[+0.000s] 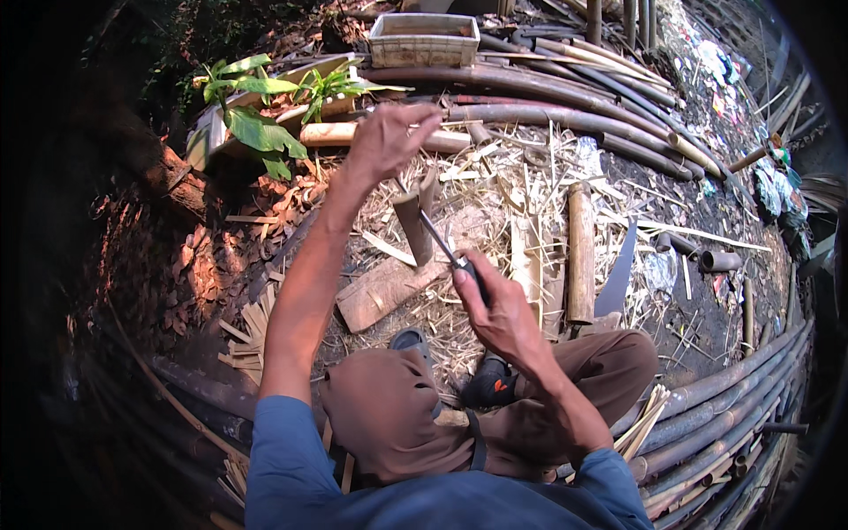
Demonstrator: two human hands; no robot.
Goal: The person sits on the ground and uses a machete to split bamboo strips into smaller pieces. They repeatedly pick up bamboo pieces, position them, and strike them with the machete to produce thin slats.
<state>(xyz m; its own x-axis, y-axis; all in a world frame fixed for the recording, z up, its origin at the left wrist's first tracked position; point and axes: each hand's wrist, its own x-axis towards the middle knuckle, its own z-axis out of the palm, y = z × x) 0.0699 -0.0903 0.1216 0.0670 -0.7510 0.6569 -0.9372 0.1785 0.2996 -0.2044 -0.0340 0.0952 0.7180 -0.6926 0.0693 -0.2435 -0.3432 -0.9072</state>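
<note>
My right hand [502,309] is closed round the dark handle of a knife [439,237]. Its narrow blade slants up and left across the top of a short upright bamboo piece [412,231]. That top looks split, and the blade seems to sit in it. The bamboo stands on a flat wooden board [389,291] on the ground. Above and beyond the bamboo is my left hand [389,141], its fingers curled and drawn together toward the right. Whether anything is between those fingertips cannot be made out.
A saw blade [618,269] and a bamboo length [580,252] lie to the right. Shavings [521,185] litter the ground. Long poles [556,115] and a pale crate [424,42] are at the far side. A leafy plant [256,128] stands far left; more poles [724,415] lie near right.
</note>
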